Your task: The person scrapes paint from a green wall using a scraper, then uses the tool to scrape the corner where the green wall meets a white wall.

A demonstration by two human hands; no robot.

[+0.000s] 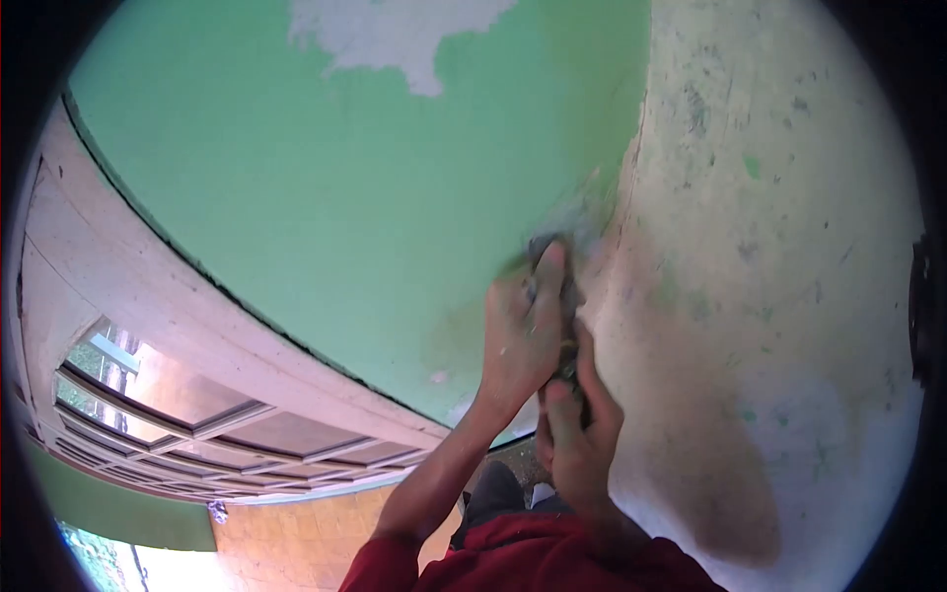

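Both hands are on a dark hand tool (569, 340) against the wall, near the corner where green paint meets a pale surface. My left hand (521, 331) is closed round the tool's upper part, its thumb pointing up along it. Lower and to the right, my right hand (582, 424) grips the tool's lower end. The tool's head is blurred and partly hidden by the fingers. Scraped, greyish patches show around the head on the green wall (345, 217).
The pale wall (769, 247) at the right has stains and green flecks. A large bare patch (395, 35) marks the green wall's top. At the lower left are a windowed frame (237, 424) and an orange tiled floor (296, 538).
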